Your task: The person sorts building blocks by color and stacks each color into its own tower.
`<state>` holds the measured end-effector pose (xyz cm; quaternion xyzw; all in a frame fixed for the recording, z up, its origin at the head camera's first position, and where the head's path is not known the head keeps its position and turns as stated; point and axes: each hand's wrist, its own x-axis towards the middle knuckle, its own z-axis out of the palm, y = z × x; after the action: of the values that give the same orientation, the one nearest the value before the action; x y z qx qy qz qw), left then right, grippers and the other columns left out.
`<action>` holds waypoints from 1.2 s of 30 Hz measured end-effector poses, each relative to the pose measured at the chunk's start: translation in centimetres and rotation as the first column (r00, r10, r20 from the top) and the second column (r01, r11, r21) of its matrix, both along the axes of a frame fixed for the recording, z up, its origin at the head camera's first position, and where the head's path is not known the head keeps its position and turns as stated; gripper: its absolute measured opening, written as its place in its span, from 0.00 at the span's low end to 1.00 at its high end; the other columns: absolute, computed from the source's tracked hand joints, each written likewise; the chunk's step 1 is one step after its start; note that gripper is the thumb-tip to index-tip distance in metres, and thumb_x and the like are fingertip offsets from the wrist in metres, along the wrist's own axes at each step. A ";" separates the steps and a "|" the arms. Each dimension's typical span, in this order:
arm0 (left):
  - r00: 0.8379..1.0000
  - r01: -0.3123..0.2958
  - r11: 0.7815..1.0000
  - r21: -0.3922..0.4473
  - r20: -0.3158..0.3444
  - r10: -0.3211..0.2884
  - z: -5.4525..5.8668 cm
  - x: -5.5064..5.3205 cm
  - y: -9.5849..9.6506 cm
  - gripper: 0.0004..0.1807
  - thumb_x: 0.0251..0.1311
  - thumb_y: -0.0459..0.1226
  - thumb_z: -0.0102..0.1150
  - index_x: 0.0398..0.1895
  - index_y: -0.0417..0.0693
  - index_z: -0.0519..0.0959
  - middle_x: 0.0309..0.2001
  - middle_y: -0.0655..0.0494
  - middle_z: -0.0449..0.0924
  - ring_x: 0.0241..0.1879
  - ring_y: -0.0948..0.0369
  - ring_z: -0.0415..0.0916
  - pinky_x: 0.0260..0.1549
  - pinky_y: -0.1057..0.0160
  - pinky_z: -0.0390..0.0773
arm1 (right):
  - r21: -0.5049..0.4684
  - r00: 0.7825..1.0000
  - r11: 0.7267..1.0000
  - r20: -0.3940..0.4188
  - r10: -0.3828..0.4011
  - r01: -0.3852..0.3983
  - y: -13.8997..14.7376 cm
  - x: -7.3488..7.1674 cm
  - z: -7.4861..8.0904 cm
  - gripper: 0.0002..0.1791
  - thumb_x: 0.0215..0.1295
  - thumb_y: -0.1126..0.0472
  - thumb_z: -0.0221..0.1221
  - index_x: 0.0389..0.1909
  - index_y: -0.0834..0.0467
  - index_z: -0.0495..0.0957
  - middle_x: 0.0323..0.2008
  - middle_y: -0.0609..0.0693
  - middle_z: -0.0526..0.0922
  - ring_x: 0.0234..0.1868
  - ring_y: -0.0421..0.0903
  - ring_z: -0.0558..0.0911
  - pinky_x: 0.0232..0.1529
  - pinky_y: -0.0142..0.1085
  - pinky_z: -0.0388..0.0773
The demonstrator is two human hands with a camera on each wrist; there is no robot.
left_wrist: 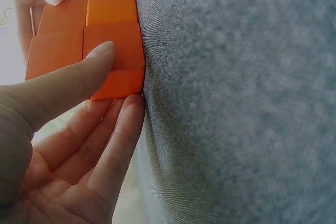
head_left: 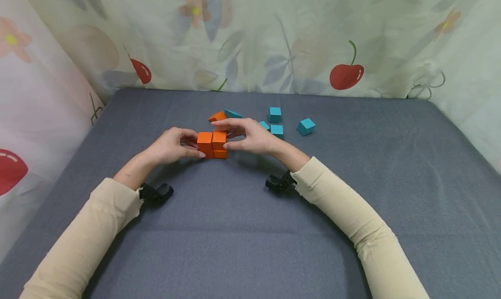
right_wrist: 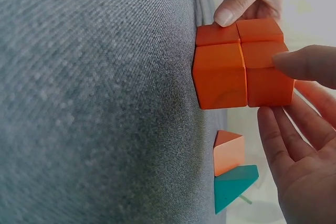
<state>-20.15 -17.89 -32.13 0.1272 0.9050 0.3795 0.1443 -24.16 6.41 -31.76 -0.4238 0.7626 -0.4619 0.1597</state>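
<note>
My left hand [head_left: 172, 145] pinches a lower orange block [left_wrist: 128, 43], my right hand [head_left: 250, 136] an upper block [right_wrist: 270, 86] diagonally across, probably so the stack [head_left: 215, 144] sits square on the counter [head_left: 235, 247].

No lettering, labels, brands, numbers or signs legible on orange blocks [head_left: 209, 146], blue blocks [head_left: 275, 115], table [head_left: 235, 255] or printed curtain [head_left: 258, 29] beyond its far edge.

Left forearm [head_left: 84, 238] and right forearm [head_left: 360, 220] angled inward, left fingers [left_wrist: 116, 148] pinching, right fingers [right_wrist: 272, 135] pinching
</note>
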 end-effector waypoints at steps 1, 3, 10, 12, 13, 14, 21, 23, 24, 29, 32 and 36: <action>1.000 0.000 1.000 -0.001 0.000 0.000 0.0 0.0 0.0 0.23 0.58 0.35 0.66 0.56 0.36 0.75 0.51 0.40 0.79 0.49 0.51 0.79 0.51 0.54 0.79 | -0.002 1.000 1.000 0.000 0.002 -0.002 0.0 0.0 0.0 0.31 0.63 0.69 0.59 0.67 0.65 0.64 0.65 0.62 0.70 0.60 0.50 0.76 0.60 0.35 0.74; 1.000 -0.002 1.000 -0.001 0.003 0.002 0.0 0.0 0.0 0.23 0.58 0.35 0.66 0.56 0.36 0.75 0.51 0.40 0.79 0.50 0.51 0.79 0.51 0.54 0.79 | -0.008 1.000 1.000 -0.002 0.008 -0.008 0.0 0.0 -0.1 0.31 0.63 0.69 0.59 0.68 0.65 0.64 0.66 0.62 0.69 0.59 0.51 0.76 0.60 0.35 0.74; 1.000 -0.003 1.000 -0.004 0.008 0.003 0.0 0.0 0.0 0.24 0.58 0.35 0.66 0.57 0.36 0.74 0.52 0.40 0.78 0.50 0.51 0.79 0.51 0.54 0.79 | -0.023 1.000 1.000 -0.022 0.007 -0.007 -0.1 -0.1 -0.3 0.32 0.63 0.66 0.60 0.68 0.64 0.64 0.63 0.62 0.72 0.58 0.49 0.77 0.59 0.36 0.74; 1.000 -0.005 1.000 0.000 0.012 0.005 0.1 0.0 0.0 0.24 0.58 0.35 0.66 0.57 0.36 0.74 0.52 0.40 0.78 0.50 0.51 0.79 0.52 0.54 0.79 | -0.040 1.000 0.999 -0.028 -0.007 0.006 0.0 -0.1 -0.4 0.29 0.64 0.66 0.59 0.66 0.63 0.66 0.61 0.61 0.74 0.57 0.48 0.77 0.59 0.36 0.74; 1.000 -0.007 1.000 0.002 0.014 0.007 0.1 0.0 0.0 0.24 0.58 0.35 0.66 0.57 0.36 0.74 0.52 0.40 0.78 0.50 0.51 0.79 0.52 0.54 0.79 | -0.047 0.999 0.999 -0.032 -0.019 0.018 0.0 -0.1 -0.4 0.28 0.64 0.66 0.57 0.66 0.63 0.67 0.60 0.61 0.75 0.57 0.48 0.78 0.58 0.36 0.74; 1.000 -0.008 1.000 0.002 0.016 0.008 0.1 0.0 0.0 0.24 0.58 0.35 0.66 0.57 0.36 0.74 0.52 0.40 0.78 0.50 0.51 0.79 0.52 0.54 0.79 | -0.056 0.999 0.998 -0.036 -0.035 0.033 0.0 -0.1 -0.4 0.26 0.64 0.67 0.56 0.65 0.63 0.68 0.60 0.60 0.76 0.57 0.47 0.78 0.58 0.36 0.75; 1.000 -0.010 1.000 0.005 0.024 0.010 0.2 0.0 0.0 0.25 0.57 0.36 0.66 0.57 0.36 0.74 0.52 0.40 0.78 0.50 0.51 0.79 0.52 0.54 0.79 | -0.048 0.975 0.975 -0.026 -0.220 0.219 -0.2 -0.3 -0.4 0.20 0.67 0.65 0.52 0.59 0.62 0.74 0.57 0.56 0.78 0.55 0.47 0.78 0.57 0.37 0.74; 1.000 -0.009 1.000 0.002 0.025 0.009 0.2 0.0 0.0 0.25 0.58 0.36 0.66 0.57 0.36 0.74 0.52 0.40 0.78 0.50 0.51 0.79 0.52 0.54 0.79 | -0.027 0.962 0.962 -0.020 -0.272 0.272 -0.3 -0.3 -0.4 0.19 0.68 0.64 0.53 0.58 0.62 0.75 0.57 0.56 0.79 0.55 0.48 0.78 0.56 0.36 0.74; 1.000 -0.008 1.000 0.000 0.025 0.008 0.2 0.0 0.0 0.25 0.58 0.36 0.66 0.57 0.36 0.74 0.52 0.40 0.78 0.50 0.51 0.79 0.52 0.54 0.79 | -0.013 0.955 0.955 -0.020 -0.298 0.297 -0.4 -0.3 -0.4 0.19 0.68 0.63 0.54 0.58 0.61 0.75 0.56 0.56 0.79 0.55 0.48 0.78 0.56 0.36 0.75; 1.000 -0.007 1.000 -0.002 0.015 0.007 0.1 0.0 0.0 0.24 0.57 0.36 0.66 0.57 0.37 0.75 0.52 0.41 0.79 0.50 0.51 0.79 0.52 0.53 0.78 | 0.055 0.909 0.908 -0.019 -0.416 0.416 -1.1 -0.4 -0.5 0.19 0.67 0.61 0.57 0.57 0.60 0.76 0.54 0.55 0.81 0.54 0.48 0.79 0.55 0.36 0.76; 1.000 -0.009 1.000 -0.001 0.008 0.009 0.1 0.1 0.0 0.24 0.57 0.36 0.67 0.56 0.37 0.75 0.51 0.41 0.79 0.50 0.51 0.79 0.52 0.53 0.78 | 0.091 0.887 0.883 -0.013 -0.462 0.461 -1.4 -0.6 -0.6 0.20 0.67 0.60 0.58 0.58 0.59 0.76 0.53 0.55 0.81 0.54 0.48 0.80 0.54 0.36 0.77; 1.000 -0.007 1.000 0.002 0.007 0.007 0.1 0.1 0.0 0.24 0.56 0.37 0.67 0.55 0.38 0.76 0.51 0.42 0.79 0.50 0.52 0.79 0.52 0.53 0.78 | 0.147 0.866 0.856 -0.006 -0.500 0.495 -1.9 -1.0 -0.7 0.22 0.66 0.58 0.59 0.60 0.58 0.74 0.55 0.54 0.80 0.55 0.48 0.79 0.55 0.37 0.77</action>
<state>-20.07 -17.88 -32.06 0.1229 0.9045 0.3813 0.1461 -25.13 4.53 -32.50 -0.1921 0.8746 -0.4383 0.0774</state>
